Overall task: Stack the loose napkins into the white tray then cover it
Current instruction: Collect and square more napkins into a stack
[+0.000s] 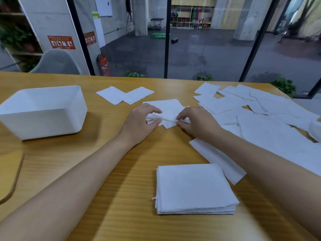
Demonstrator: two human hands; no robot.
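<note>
Hands meet at the middle of a wooden table (86, 171). The left hand (139, 119) and the right hand (196, 120) each pinch a raised edge of a small pile of napkins (169, 108) between thumb and curled fingers (182, 117). The rest of the pile lies flat beneath.

The white tray (43, 122) stands open at the far left, well apart from both hands, and looks empty. A squared stack (194, 186) of napkins sits near the person. Loose napkins (260, 119) lie scattered across the right side, with two more (124, 94) at the far centre.

To do this step well, the pile probably needs squaring edge to edge before lifting, then a grip from both sides so the thin sheets do not slip or fan out.

A tan rounded board (10, 176) at the near left edge may be the cover; I cannot be sure. Beyond the table, glass panels show a grey floor, a fire extinguisher (103, 64) and a grey chair (55, 62).
</note>
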